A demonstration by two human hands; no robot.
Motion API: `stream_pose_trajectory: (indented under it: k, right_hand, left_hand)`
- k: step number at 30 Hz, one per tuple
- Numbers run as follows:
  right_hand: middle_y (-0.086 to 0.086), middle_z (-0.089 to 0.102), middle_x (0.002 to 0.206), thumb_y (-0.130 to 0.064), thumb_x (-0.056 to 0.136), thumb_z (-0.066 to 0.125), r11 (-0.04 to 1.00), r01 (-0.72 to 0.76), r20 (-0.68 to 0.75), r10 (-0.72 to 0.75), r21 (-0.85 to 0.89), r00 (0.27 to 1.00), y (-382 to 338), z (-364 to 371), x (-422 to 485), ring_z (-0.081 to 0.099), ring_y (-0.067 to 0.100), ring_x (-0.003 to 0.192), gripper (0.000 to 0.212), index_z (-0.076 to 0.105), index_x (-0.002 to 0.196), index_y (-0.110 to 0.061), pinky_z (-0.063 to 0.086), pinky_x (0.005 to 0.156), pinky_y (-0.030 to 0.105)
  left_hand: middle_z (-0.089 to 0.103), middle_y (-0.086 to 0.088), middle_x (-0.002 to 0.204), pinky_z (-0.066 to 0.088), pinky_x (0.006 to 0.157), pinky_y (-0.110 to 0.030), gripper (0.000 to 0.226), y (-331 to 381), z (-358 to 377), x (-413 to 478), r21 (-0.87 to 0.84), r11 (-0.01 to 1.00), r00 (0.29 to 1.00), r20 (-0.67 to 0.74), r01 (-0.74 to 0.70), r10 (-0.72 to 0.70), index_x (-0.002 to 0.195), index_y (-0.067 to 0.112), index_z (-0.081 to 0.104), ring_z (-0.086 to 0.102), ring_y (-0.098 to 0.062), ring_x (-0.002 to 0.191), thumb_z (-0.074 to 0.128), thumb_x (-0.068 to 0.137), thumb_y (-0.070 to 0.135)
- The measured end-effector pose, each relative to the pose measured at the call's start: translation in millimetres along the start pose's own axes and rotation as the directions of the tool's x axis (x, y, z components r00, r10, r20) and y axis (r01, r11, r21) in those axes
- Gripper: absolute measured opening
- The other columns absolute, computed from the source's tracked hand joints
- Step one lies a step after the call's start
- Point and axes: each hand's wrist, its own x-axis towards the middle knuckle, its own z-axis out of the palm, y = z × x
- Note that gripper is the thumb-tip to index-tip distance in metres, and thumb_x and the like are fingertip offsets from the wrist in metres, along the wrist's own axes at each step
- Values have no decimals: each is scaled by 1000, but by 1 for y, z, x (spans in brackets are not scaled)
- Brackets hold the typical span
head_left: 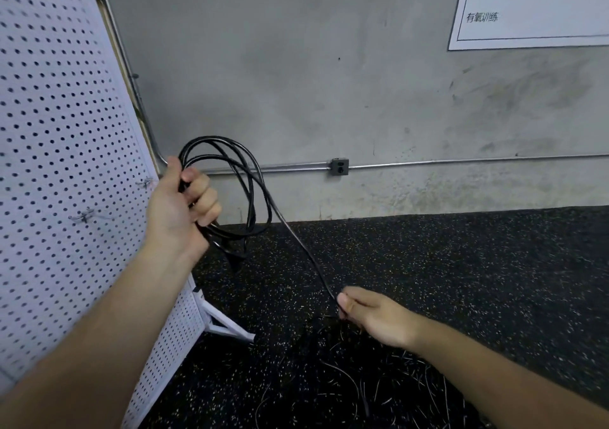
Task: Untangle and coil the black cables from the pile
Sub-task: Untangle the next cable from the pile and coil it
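My left hand (184,204) is raised at the left and grips a black cable coil (250,178) of several loops; a plug end hangs below the fist. One strand of that black cable (296,237) runs down and to the right to my right hand (372,315), which pinches it between thumb and fingers. Under my right hand a pile of tangled black cables (356,379) lies on the dark speckled floor, hard to tell apart from it.
A white pegboard panel (66,125) on a white foot (227,325) stands close at the left, with metal hooks on it. A grey concrete wall (329,82) lies ahead, carrying a metal conduit with an outlet box (339,166) and a white poster (534,7).
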Motion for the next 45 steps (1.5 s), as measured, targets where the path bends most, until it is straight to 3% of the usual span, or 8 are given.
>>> stream_pose_trajectory:
  k: [11, 17, 21, 25, 28, 32, 37, 45]
  right_hand:
    - [-13, 53, 79, -43, 108, 38, 779, 381, 9, -435, -497, 900, -82, -1, -21, 51, 4, 73, 35, 52, 87, -19, 47, 70, 27]
    - [-12, 60, 73, -34, 106, 51, 738, 508, -163, -624, -444, 764, -113, -5, -15, 49, 2, 60, 33, 64, 83, -15, 39, 61, 14]
    - [-5, 78, 101, -35, 104, 54, 837, 430, -387, -541, -340, 747, -117, -17, -11, 51, -8, 50, 32, 71, 86, -15, 34, 53, 8]
    - [-8, 70, 72, -44, 101, 57, 883, 378, -465, -467, -277, 752, -124, -22, -6, 57, 2, 62, 33, 71, 85, -20, 46, 63, 24]
    - [-1, 58, 63, -47, 91, 70, 920, 379, -548, -368, -98, 751, -121, -30, 2, 48, 9, 57, 38, 62, 75, -14, 42, 58, 31]
    - [-1, 54, 59, -35, 92, 73, 870, 422, -358, -319, 257, 877, -94, -35, 7, 54, 15, 55, 33, 54, 79, -11, 54, 67, 37]
    - [-4, 74, 80, -49, 99, 51, 978, 174, -71, -167, 115, 983, -44, -32, -1, 71, 12, 87, 33, 60, 78, -25, 42, 108, 43]
    - [-3, 54, 62, -20, 108, 43, 929, 232, -349, -123, 289, 929, -54, -36, -4, 58, 19, 62, 24, 59, 96, -8, 60, 73, 44]
  left_hand:
    - [23, 6, 58, 20, 37, -22, 41, -33, 19, -11, 355, 933, 981, 193, -55, -15, 80, 20, 41, 20, -9, 41, 33, 106, 51]
    - [62, -10, 68, 49, 52, -27, 38, -65, 35, -31, 619, 785, 936, 284, -14, -207, 83, 15, 45, 60, -23, 56, 39, 101, 48]
    - [61, -9, 74, 48, 50, -27, 39, -70, 40, -31, 594, 802, 941, 238, 54, -240, 82, 15, 50, 55, -18, 53, 43, 103, 47]
    - [49, -4, 51, 32, 38, -22, 44, -76, 45, -35, 752, 659, 938, 223, 8, -267, 85, 11, 53, 39, -15, 36, 38, 106, 47]
    - [31, 0, 50, 15, 38, -17, 49, -75, 49, -36, 637, 751, 896, 212, 175, -389, 75, 14, 47, 21, -8, 34, 46, 96, 57]
    - [23, 7, 48, 6, 38, -17, 41, -64, 52, -33, 451, 850, 880, 242, 272, -410, 75, 19, 43, 17, -2, 31, 52, 90, 56]
    - [23, 12, 46, 11, 32, -16, 39, -34, 41, -18, 237, 951, 955, 174, 198, -242, 72, 23, 43, 19, 0, 31, 47, 100, 49]
    - [21, 8, 52, 15, 34, -19, 46, -29, 25, -4, 252, 965, 989, 106, 70, -99, 76, 20, 41, 16, -4, 35, 36, 103, 58]
